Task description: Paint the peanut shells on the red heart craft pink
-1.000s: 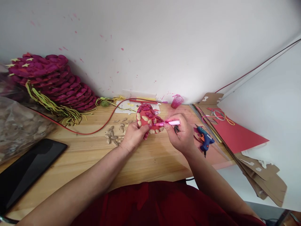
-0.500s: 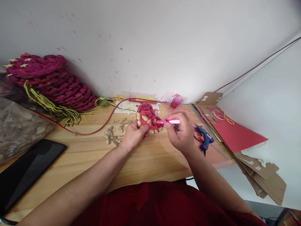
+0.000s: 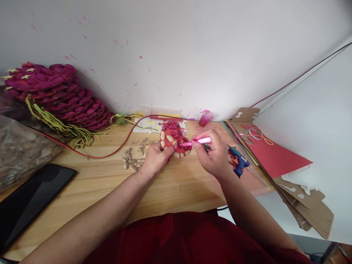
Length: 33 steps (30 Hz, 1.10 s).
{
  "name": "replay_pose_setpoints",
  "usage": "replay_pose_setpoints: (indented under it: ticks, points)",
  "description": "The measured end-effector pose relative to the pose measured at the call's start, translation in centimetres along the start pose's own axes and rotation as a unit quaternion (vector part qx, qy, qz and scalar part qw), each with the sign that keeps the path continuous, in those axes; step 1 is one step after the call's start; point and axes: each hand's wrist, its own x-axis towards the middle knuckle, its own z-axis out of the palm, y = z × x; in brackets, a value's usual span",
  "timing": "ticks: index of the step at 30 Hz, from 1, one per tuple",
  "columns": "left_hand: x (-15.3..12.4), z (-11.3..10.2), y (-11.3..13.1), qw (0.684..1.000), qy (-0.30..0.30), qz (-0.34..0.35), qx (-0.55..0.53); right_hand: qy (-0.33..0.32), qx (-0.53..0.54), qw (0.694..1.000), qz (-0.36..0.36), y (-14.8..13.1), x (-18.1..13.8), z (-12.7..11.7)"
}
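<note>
My left hand (image 3: pixel 157 158) is closed on the lower left edge of a red card piece (image 3: pixel 167 140) with peanuts fixed to it. Peanuts at its top and middle are wet magenta; those along the left and bottom are bare tan. Between the fingers of my right hand (image 3: pixel 210 152) is a paintbrush (image 3: pixel 202 140) with a white handle and a pink-stained front. Its tip touches or hovers at the peanuts near the card's middle; I cannot tell which. Loose peanuts (image 3: pixel 130 160) lie left of my left hand. A cup of magenta paint (image 3: pixel 205 118) stands near the wall.
Magenta peanut-covered pieces (image 3: pixel 79 97) are stacked at the left, beside a bag of peanuts (image 3: pixel 24 150) and a black phone (image 3: pixel 38 203). A red cord (image 3: pixel 121 146) crosses the table. A blue glue gun (image 3: pixel 239 161) and red card sheet (image 3: pixel 275 154) lie right.
The paintbrush tip has shifted very slightly on the card, and my right hand has tilted a little with it. My left hand keeps its hold; the view has moved slightly.
</note>
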Motion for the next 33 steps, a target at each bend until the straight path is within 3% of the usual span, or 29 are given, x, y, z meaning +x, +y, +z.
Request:
replay_pose_setpoints:
  ticks: [5,11,33]
  points:
    - [0.19,-0.08,-0.38,1.0,-0.002,0.0,-0.016,0.023,-0.013,1.0,0.002,0.16,-0.16,0.06]
    - [0.43,-0.2,-0.88,1.0,-0.003,-0.007,-0.021,0.007,-0.006,1.0,0.002,0.19,-0.13,0.04]
    - [0.18,-0.13,-0.34,1.0,-0.01,-0.007,-0.021,0.018,0.002,1.0,0.008,-0.07,-0.34,0.48]
